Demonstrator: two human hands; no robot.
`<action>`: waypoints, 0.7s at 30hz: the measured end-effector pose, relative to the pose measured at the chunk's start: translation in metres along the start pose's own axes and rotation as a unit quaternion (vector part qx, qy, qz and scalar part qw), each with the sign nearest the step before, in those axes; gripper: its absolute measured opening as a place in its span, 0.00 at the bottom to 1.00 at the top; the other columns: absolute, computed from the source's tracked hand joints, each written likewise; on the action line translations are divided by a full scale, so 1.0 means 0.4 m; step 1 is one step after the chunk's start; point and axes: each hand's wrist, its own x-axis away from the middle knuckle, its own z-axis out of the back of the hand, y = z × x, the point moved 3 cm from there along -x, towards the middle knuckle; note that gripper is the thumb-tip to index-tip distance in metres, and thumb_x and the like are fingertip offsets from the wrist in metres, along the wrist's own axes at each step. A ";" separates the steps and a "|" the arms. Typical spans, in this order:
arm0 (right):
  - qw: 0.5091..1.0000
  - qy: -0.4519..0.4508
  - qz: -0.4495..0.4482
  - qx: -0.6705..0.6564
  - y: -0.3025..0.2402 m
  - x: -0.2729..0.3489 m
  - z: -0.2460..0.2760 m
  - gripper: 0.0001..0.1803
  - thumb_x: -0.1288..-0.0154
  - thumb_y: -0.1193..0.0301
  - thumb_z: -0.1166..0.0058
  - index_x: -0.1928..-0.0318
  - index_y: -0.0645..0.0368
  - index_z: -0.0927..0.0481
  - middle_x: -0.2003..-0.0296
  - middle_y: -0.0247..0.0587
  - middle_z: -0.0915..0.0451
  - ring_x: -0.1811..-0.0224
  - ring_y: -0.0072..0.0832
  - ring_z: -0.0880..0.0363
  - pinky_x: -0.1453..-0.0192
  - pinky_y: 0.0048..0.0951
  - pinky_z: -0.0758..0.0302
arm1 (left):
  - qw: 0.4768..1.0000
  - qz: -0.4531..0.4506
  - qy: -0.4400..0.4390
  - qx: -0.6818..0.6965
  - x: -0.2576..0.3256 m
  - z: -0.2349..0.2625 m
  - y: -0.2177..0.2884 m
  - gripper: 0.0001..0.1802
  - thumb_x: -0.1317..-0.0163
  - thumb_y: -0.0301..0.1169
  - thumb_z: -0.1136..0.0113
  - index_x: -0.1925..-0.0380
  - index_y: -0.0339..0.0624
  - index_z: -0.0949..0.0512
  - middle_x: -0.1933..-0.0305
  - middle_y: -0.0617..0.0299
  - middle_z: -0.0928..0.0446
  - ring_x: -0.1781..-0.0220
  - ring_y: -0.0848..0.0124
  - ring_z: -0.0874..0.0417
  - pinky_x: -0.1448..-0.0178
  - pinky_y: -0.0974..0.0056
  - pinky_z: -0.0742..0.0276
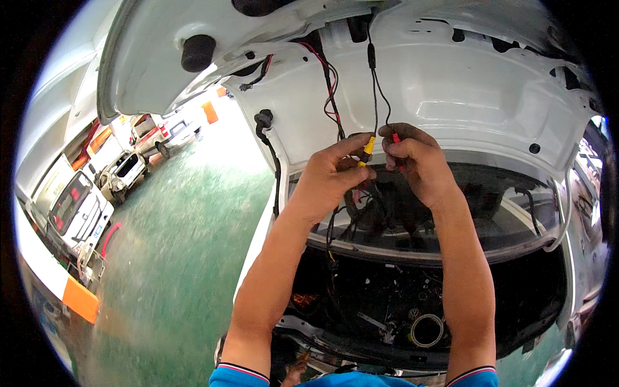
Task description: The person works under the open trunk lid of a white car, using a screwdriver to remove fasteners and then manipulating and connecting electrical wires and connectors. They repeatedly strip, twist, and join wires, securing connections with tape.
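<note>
My left hand (330, 175) pinches a yellow cable connector (369, 146) between thumb and fingers. A second yellow end shows just below, at the fingertips. Close beside it, my right hand (418, 162) is closed on a red cable connector (396, 138), mostly covered by the fingers. Both connectors hang on thin black leads that join into one black cable (372, 57) coming down from the raised white trunk lid (432, 97). Left of them dangles a twisted red and black wire (333, 90). More dark wires hang below my hands, their ends hard to make out.
Behind my arms lie the rear window (503, 213) and the dark open trunk (374, 290) with loose small items and a round ring (427, 330). A black cable (276, 161) runs down the lid's left side. Partly dismantled vehicles (77, 206) stand left on the green floor (187, 258).
</note>
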 end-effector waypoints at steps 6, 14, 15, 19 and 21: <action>0.990 -0.007 -0.011 0.141 -0.022 -0.001 -0.039 0.15 0.37 0.60 0.34 0.61 0.60 0.16 0.73 0.28 0.23 0.73 0.15 0.31 0.72 0.21 0.38 | 0.974 -0.049 0.121 -0.186 0.027 -0.033 0.037 0.23 0.38 0.25 0.33 0.44 0.30 0.23 0.54 0.53 0.16 0.56 0.70 0.13 0.51 0.65 0.18; 0.989 0.032 -0.004 0.144 0.001 -0.018 -0.039 0.14 0.37 0.61 0.34 0.65 0.60 0.17 0.75 0.29 0.26 0.76 0.16 0.32 0.74 0.20 0.42 | 0.971 0.021 0.141 -0.193 0.031 -0.044 0.025 0.13 0.36 0.29 0.33 0.58 0.29 0.19 0.67 0.55 0.14 0.67 0.72 0.13 0.62 0.67 0.20; 0.991 0.041 -0.014 0.127 0.006 -0.019 -0.039 0.14 0.37 0.62 0.35 0.65 0.61 0.17 0.75 0.30 0.26 0.76 0.16 0.32 0.75 0.20 0.42 | 0.966 0.039 0.143 -0.210 0.035 -0.053 0.036 0.13 0.36 0.29 0.33 0.59 0.29 0.19 0.68 0.56 0.14 0.68 0.72 0.13 0.64 0.67 0.21; 0.994 0.036 -0.015 0.103 0.013 -0.026 -0.032 0.14 0.37 0.62 0.35 0.67 0.62 0.18 0.76 0.30 0.27 0.77 0.17 0.35 0.75 0.21 0.43 | 0.966 0.005 0.145 -0.215 0.038 -0.053 0.021 0.12 0.34 0.29 0.35 0.59 0.29 0.19 0.70 0.57 0.15 0.69 0.73 0.13 0.65 0.68 0.22; 0.992 0.018 -0.018 0.127 0.008 -0.027 -0.026 0.15 0.36 0.62 0.36 0.64 0.63 0.17 0.74 0.31 0.26 0.76 0.17 0.35 0.74 0.21 0.42 | 0.974 0.021 0.135 -0.179 0.035 -0.051 0.013 0.12 0.34 0.29 0.36 0.58 0.28 0.19 0.69 0.56 0.15 0.68 0.72 0.13 0.64 0.67 0.21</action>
